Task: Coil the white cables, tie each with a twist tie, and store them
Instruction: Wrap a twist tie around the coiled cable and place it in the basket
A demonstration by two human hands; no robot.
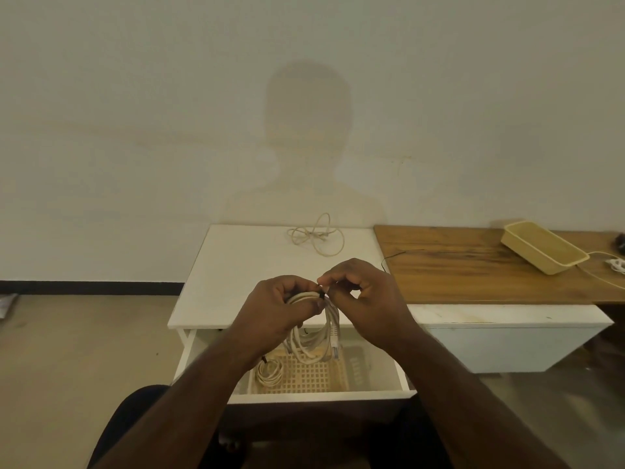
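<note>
- Coil [313, 336] of white cable is up in the air btwn my hands, right over the open drawer [372, 384]; loops + plug end hang down toward it.
- My left hand [280, 313] is curled round the top of the coil, holding the loops together.
- My right hand [365, 299] pinches the black tie [322, 295] w/ thumb + fingertips, right at the top of the coil next to my left thumb.
- In the drawer there's a tan tray [314, 374] w/ a grid bottom, and a tied coil [269, 372] sits at its left end.
- Loose cable [316, 236] lies tangled at the back of the white top [236, 265].
- Wood table [473, 275] to the right has a tan bin [541, 252] on it.
</note>
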